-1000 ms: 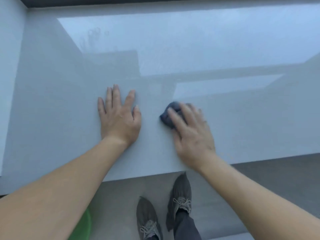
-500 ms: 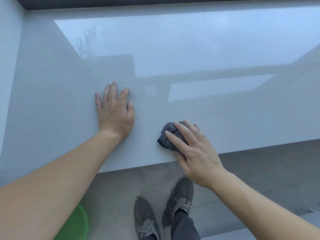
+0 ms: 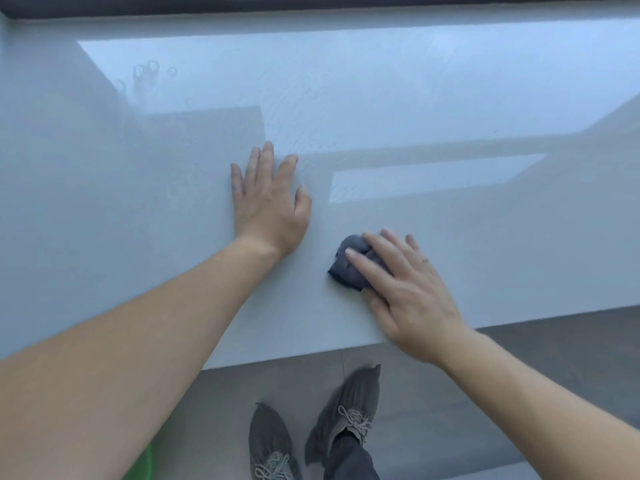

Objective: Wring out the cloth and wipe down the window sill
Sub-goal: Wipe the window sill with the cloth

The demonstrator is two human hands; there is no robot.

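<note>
My right hand (image 3: 412, 289) lies on top of a small, bunched dark grey cloth (image 3: 348, 268). The fingers are stretched nearly straight across it and press it down, and the thumb sits along its near edge. I see a thin ring (image 3: 425, 260) on one finger. The cloth pokes out to the left of my fingertips and sits on the window sill (image 3: 104, 220), close to its front edge.

My left hand (image 3: 268, 206) holds nothing. It is spread flat, palm down, on the sill, fingers pointing away from me and slightly apart. It is to the left of the cloth and farther back, near it but not touching.

The sill is pale, glossy and wide, and it reflects bright window light. A few faint ring-shaped marks (image 3: 149, 71) show near its back left. A dark frame (image 3: 311, 3) runs along the far edge.

Below the sill's front edge is grey floor (image 3: 519, 375), with two grey laced sneakers (image 3: 349, 410) on it. A sliver of something green (image 3: 142, 462) shows at the bottom left, mostly hidden by my left forearm; I cannot tell what it is.
</note>
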